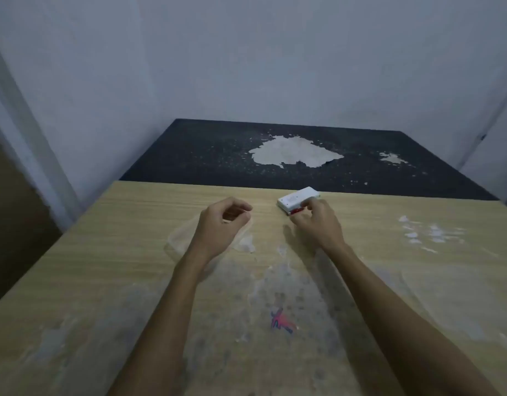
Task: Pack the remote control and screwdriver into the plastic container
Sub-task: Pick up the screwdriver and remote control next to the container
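Nearest me, a pink-and-blue scribble [282, 321] marks the worn wooden surface [103, 281]. My left hand [221, 224] hovers, loosely curled and unladen, over the clear plastic container [178, 238]. My right hand [315, 221] pinches the red screwdriver [295, 210] beside the white remote control [296, 200], whose long axis runs far-right to near-left near the surface's far edge. Beyond, a dark peeling top [218, 155] meets grey walls [246, 52].

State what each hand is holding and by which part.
The right hand has its fingertips at the near end of the remote control; a firm hold cannot be told. The left hand holds nothing.

text: none legible | remote control [297, 200]: face markings too blurred to read
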